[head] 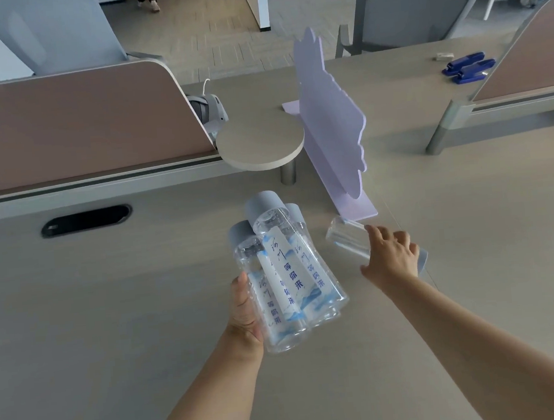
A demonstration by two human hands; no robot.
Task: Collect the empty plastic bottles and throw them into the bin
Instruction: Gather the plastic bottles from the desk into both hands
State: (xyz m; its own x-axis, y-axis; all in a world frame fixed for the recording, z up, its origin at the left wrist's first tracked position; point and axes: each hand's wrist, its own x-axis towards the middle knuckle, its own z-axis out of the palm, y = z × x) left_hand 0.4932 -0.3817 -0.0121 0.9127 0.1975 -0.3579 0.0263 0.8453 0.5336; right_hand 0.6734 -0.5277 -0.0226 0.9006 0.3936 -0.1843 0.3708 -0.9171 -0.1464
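Note:
My left hand [244, 316] holds a bundle of three clear plastic bottles [291, 272] with grey caps and white-and-blue labels, caps pointing away from me, above the desk. To their right a fourth clear bottle [345, 237] lies on its side on the desk [110, 308], its grey cap toward me. My right hand [392, 256] lies over this lying bottle with the fingers curled around its middle. No bin is in view.
A lilac cloud-shaped sign on a flat base [332, 131] stands just behind the bottles. A small round raised shelf [259, 142] sits beside it. Pink desk dividers [70, 127] run left and right. Blue staplers [469, 67] lie far right. Office chairs [415, 3] stand behind.

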